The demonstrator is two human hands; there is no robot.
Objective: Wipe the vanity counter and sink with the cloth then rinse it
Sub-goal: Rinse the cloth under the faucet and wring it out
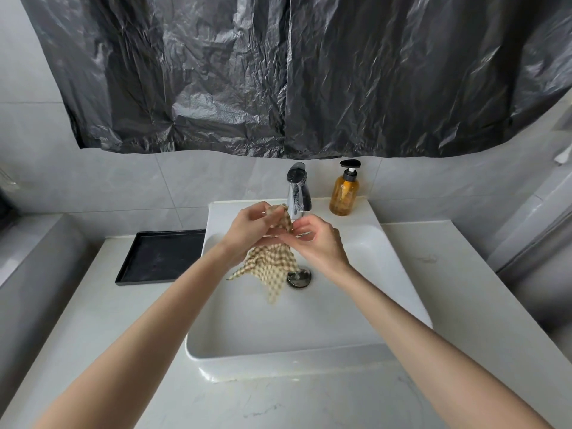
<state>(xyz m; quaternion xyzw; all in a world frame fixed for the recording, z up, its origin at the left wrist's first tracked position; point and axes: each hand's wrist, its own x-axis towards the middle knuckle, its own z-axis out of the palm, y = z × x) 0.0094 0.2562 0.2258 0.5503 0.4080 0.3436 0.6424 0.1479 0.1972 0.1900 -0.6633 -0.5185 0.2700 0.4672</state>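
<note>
Both bare forearms reach forward over the white rectangular ceramic sink (309, 360), meeting just below the chrome tap (298, 188). The left hand (252, 226) is raised with its palm turned inward, its fingers (261, 212) bunched around the upper part of the beige-and-white checked cloth (269, 263). The right hand (318, 239) faces it from the other side, its fingers (298, 226) pinching the same gathered fold. The rest of the cloth hangs loose from both grips into the basin, its lower corner near the round metal drain plug (299, 278). Whether water runs from the tap cannot be told. On the sink's back ledge stands an amber pump bottle (344, 193) with a black head, right of the tap. A shallow black rectangular tray (161, 258) lies on the pale marble bench (464, 289), touching the sink's left wall, with nothing visible inside it.
</note>
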